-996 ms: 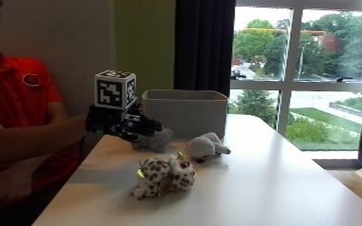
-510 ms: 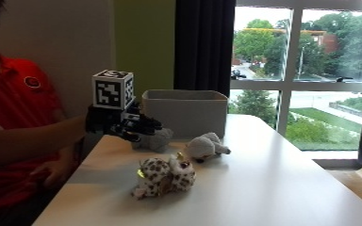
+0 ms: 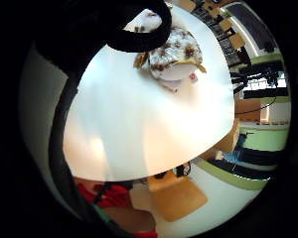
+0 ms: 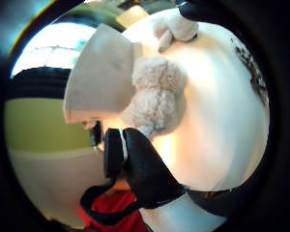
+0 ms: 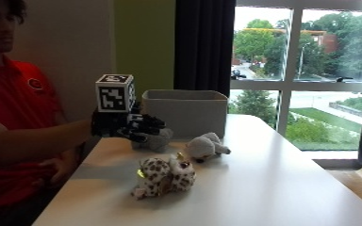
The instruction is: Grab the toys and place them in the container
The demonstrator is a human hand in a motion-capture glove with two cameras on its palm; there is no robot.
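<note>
So far no toy seems boxed: at frame centre-left the gloved right hand (image 5: 127, 127) has its grip curled on a fluffy grey plush toy (image 5: 152, 140) beside the grey fabric container (image 5: 184, 113); a white plush (image 5: 205, 146) and a spotted plush (image 5: 164, 175) wait on the white desk (image 5: 281, 188).

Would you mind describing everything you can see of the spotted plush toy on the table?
The spotted plush toy is a soft, furry animal, white with brown spots and a yellow-gold piece at its neck. It lies on the white table, nearest the front edge, apart from the white plush behind it. Nothing touches it; the gloved right hand is farther back, near the grey container.
</note>
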